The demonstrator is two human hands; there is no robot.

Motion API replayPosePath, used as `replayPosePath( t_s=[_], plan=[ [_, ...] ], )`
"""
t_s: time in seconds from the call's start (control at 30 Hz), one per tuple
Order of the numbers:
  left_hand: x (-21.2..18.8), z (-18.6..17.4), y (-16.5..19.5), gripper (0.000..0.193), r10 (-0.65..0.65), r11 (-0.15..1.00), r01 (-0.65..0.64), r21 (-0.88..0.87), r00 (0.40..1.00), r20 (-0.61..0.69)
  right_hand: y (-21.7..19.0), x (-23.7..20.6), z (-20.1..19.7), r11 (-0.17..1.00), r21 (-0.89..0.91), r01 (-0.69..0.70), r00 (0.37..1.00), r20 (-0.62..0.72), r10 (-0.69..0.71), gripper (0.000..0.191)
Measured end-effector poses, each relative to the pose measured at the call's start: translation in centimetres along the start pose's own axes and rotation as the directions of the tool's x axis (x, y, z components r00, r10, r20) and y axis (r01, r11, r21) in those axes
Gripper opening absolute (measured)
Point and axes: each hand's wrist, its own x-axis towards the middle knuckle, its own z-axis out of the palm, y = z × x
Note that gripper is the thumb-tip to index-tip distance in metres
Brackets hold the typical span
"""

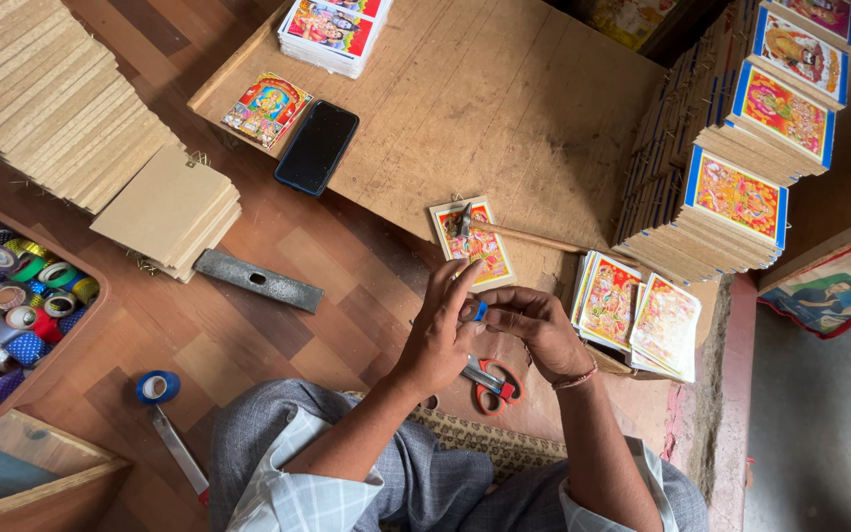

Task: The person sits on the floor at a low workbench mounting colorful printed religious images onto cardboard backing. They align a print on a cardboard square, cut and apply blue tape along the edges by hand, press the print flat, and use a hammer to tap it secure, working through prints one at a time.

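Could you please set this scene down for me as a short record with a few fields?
Left hand: pinches a small blue tape roll
Right hand: touches the same roll
Under the hands: red-handled scissors
Ahead: small picture board with a hammer across it
Left side: tray of coloured tapes, blank boards
Right side: stacked picture boards

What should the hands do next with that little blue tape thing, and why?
Probably pull a short strip loose from the small blue tape roll. The left hand and right hand pinch it together above the lap, and a picture card lies on the board just ahead with a hammer across it. The scissors wait under the hands for a cut.
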Motion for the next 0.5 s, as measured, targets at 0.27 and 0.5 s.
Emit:
replayPosePath(
  t_s=[0.27,0.5],
  plan=[
    [-0.5,0.5,-2.1,0.07,0.044,0.999,-0.045,-0.021,0.999,-0.03,1.3,0.1,-0.5,0.995,0.094,-0.031,0.996,-0.085,0.039,0.014],
    [-0.7,1.8,-6.0,0.022,-0.117,0.992,0.114,-0.053,0.992,-0.051,4.4,0.2,-1.0,0.998,0.045,-0.039,0.981,-0.187,0.047,0.01]
  ],
)
